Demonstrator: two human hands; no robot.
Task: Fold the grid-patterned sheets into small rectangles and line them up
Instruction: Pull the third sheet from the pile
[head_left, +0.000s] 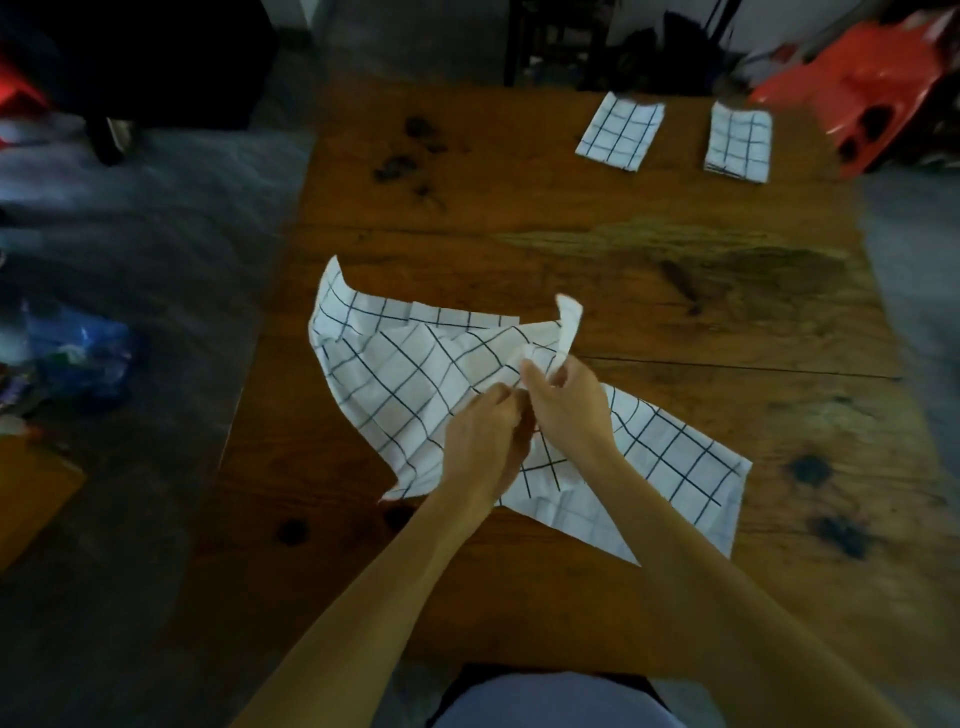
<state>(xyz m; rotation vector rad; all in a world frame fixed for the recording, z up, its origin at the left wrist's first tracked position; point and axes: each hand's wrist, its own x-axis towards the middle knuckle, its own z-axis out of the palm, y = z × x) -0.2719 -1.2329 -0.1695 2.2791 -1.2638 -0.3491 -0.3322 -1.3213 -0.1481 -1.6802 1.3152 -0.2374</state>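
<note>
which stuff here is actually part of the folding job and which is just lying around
Part of the job:
- unfolded grid sheet, gripped by the left hand and right hand
- two folded grid rectangles side by side at the table's far edge
- wooden table, the work surface

Just lying about:
- red plastic object
- blue bag on the floor
- dark bits on the table

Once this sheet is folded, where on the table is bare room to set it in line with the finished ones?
Bare wood lies left of the two folded sheets, up to the dark marks. The wide band of table between them and the open sheet is free too. The near centre is crowded: both hands grip that sheet.
</note>
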